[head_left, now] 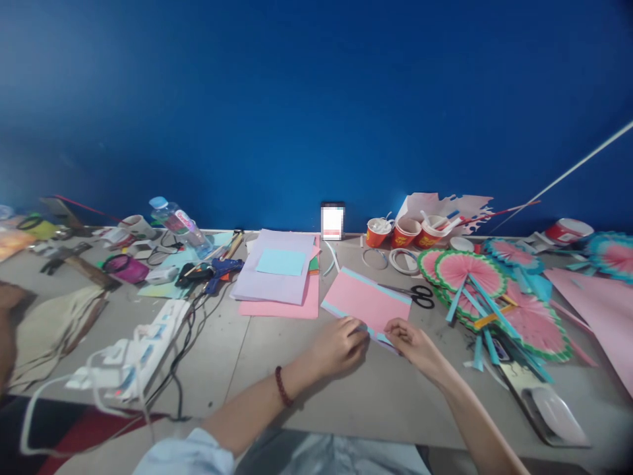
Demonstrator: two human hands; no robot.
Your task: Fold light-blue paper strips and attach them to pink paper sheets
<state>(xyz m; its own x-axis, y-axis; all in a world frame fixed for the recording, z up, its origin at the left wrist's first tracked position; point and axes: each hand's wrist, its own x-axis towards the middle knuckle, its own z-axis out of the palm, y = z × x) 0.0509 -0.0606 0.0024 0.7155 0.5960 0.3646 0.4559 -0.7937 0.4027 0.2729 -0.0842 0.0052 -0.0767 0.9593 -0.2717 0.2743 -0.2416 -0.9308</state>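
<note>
Both hands met at the near edge of a pink sheet with pale blue borders [364,298] that lay flat on the grey table [277,356], just in front of the person. The left hand [339,343], a dark red bead bracelet [283,386] on its wrist, had its fingers curled over and pinching that near edge; the right hand [413,342] pinched the same edge just beside it, thumb and fingertips closed on the paper. Black-handled scissors [418,295] lay touching the sheet's far right corner. Right of them sat a heap of pink and green paper fans with blue strips [475,280]. Behind the sheet, a stack of lilac and pink paper [277,277] rested near a phone [332,221] propped against the blue wall, with red paper cups [405,232] further right
</note>
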